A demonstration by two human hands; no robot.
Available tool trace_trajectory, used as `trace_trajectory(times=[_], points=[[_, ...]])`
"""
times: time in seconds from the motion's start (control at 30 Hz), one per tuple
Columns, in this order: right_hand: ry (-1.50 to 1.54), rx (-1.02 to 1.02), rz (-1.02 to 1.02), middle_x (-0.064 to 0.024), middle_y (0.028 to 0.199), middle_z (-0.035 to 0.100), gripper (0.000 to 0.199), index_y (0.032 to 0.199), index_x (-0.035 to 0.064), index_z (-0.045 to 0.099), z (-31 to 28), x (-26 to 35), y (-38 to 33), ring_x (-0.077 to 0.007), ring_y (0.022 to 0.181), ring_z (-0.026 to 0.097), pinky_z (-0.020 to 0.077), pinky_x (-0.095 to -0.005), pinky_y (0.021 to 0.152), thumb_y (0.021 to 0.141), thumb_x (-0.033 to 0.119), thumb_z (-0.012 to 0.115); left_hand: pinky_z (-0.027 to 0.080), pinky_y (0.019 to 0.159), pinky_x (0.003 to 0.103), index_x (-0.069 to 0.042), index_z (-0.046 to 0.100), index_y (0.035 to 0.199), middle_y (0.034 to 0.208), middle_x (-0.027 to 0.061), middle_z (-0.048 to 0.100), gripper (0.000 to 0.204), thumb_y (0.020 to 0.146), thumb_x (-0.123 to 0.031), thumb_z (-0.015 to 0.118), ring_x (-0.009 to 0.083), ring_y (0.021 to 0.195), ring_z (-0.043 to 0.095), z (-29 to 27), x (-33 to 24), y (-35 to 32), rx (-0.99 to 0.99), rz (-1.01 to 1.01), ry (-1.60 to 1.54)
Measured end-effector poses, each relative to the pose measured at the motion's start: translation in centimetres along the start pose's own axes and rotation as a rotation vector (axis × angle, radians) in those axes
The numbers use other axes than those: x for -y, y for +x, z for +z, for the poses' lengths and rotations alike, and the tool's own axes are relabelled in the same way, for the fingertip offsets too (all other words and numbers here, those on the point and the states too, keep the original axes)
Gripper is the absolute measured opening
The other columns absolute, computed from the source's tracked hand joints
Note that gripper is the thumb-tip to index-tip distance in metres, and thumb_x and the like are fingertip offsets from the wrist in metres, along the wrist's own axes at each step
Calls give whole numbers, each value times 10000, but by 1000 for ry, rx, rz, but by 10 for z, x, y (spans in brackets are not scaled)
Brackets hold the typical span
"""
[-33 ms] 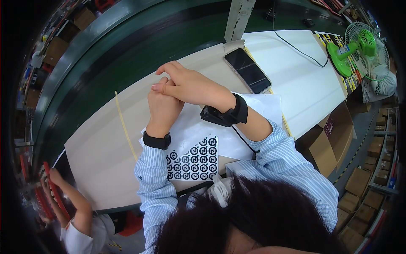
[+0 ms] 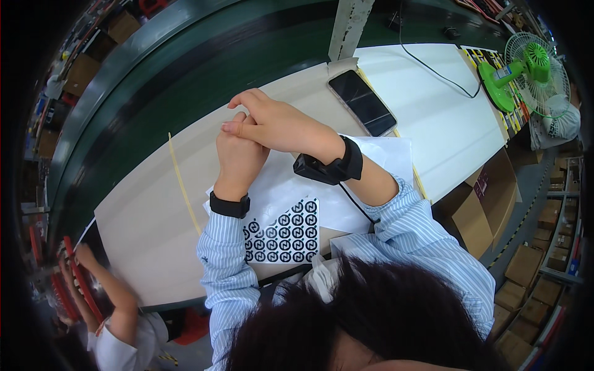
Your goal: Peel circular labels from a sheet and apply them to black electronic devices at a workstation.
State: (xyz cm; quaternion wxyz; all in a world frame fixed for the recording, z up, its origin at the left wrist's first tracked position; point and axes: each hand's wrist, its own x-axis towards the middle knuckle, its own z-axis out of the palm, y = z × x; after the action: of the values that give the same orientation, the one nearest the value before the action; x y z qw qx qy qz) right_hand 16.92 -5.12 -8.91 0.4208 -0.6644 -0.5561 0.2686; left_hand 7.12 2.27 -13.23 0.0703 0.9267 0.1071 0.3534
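My right hand [image 2: 272, 125] lies over my left hand [image 2: 239, 162], its thumb and fingers closed around the top of it. The left hand's fingers are mostly hidden beneath, and I see no object in either hand. Each wrist wears a black band; the right one carries a small black box [image 2: 315, 169] with a cable. Just below the hands, a sheet of round black-and-white stickers [image 2: 291, 238] rests on white paper [image 2: 334, 207]. Several stickers are gone from its upper left part. A dark-screened phone [image 2: 362, 102] lies beyond my right wrist.
A green fan [image 2: 526, 71] stands at the table's far right, near a black cable. A metal post [image 2: 349, 28] rises at the far edge, before a green conveyor belt [image 2: 247, 46]. An open carton [image 2: 476, 216] is at the right. A co-worker's arm [image 2: 114, 287] shows at lower left.
My hands and the things on the table stay put. Only the co-worker's arm at the lower left has shifted slightly to the right.
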Motion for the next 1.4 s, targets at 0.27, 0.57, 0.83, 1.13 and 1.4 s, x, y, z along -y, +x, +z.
trace_trajectory(times=[0.27,0.57,0.83,1.13,1.4], points=[[-21,-12,-22,-156,1118,461,526,1104,1,451,1,1,0,-273,862,556,455,-314,727,822,441,505,405,468,326,-47,557,779,676,61,524,229,566,1,624,221,592,527,-1,-1,1,35,-7,-8],[5,25,-12,-170,1115,474,531,1100,0,450,2,5,-1,-303,906,552,453,-329,744,820,448,505,423,529,334,-51,546,843,764,68,549,232,621,-11,605,233,686,546,-8,-9,2,79,-167,-81],[0,38,-22,-190,1094,501,539,1103,-6,448,2,7,-2,-314,924,548,449,-335,764,819,449,503,429,555,332,-51,536,872,814,79,557,232,650,-17,592,247,719,554,-11,-13,3,91,-225,-159],[37,65,0,-208,1049,538,558,1124,-8,439,-1,11,-3,-311,919,558,450,-331,761,818,455,503,430,554,329,-46,533,868,821,87,557,252,630,2,599,251,725,554,-9,-11,3,43,-187,-202],[70,98,47,-216,989,567,572,1143,-12,416,-3,15,-4,-308,901,570,454,-324,751,818,450,509,432,560,324,-43,531,838,814,90,553,235,620,12,601,256,732,551,-13,-13,2,111,-235,-166]])
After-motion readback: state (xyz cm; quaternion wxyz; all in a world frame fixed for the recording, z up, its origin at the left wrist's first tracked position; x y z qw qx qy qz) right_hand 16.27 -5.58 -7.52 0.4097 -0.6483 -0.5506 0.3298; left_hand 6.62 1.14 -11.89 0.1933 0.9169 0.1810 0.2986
